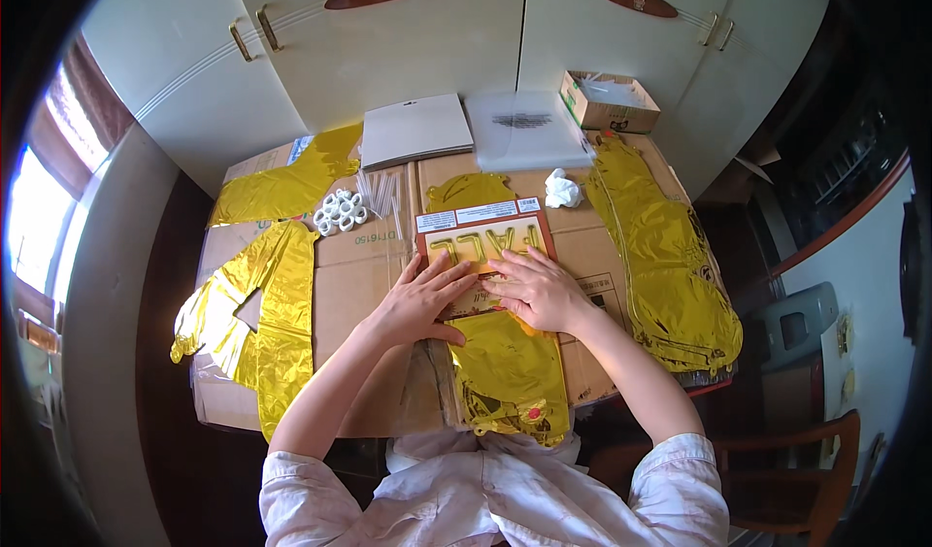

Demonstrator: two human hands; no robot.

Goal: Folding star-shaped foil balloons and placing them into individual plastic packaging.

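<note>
Both my hands rest at the middle of the cardboard-covered table, on a printed card that pictures gold letter balloons. My left hand lies with its fingers spread over the card's lower left part. Opposite it, my right hand presses flat fingers on the lower right part, its fingertips close to the left ones. Under the card is a flat gold foil balloon, which shows beyond it at the far side and toward me. The hands cover the card's near portion.
Flat gold foil balloons lie at left and right. Behind are white rings, clear straws, a crumpled white tissue, a stack of grey-white sheets, clear plastic bags and an open carton.
</note>
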